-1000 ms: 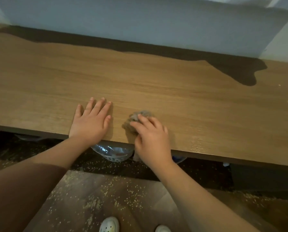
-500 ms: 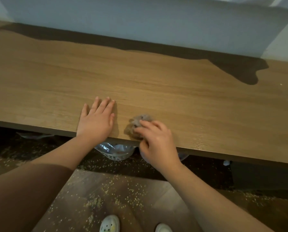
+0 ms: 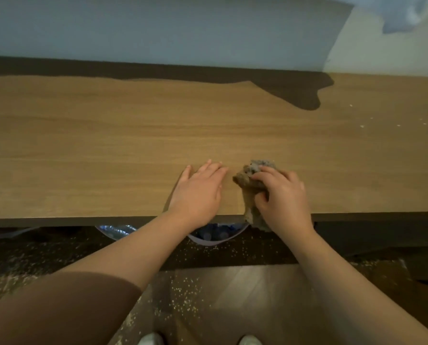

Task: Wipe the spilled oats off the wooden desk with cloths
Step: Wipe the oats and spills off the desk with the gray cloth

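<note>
Near the front edge of the desk [image 3: 108, 145], at about 5 o'clock from its centre, the right hand [image 3: 284, 195] grips a crumpled grey-brown cloth [image 3: 245, 179]. Its fingers [image 3: 265, 171] are curled over the wad and press it against the wood. One end of the cloth hangs over the desk edge, at 7 o'clock from the hand.

Left hand [image 3: 198, 192]: flat on the desk at 9 o'clock from the cloth, just beside it and not touching it. Its fingers are straight and close together, holding nothing.

Oats [image 3: 362, 126] on the desk: a few pale grains at 2 o'clock from the right hand, well apart from the cloth.

Floor [image 3: 257, 295]: many scattered grains at 6 o'clock, below the desk edge and between the forearms. A pale basket [image 3: 208, 241] sits under the desk, partly hidden by the left forearm; its contents cannot be identified. Two light shoe tips [image 3: 249, 341] show at the bottom border.
</note>
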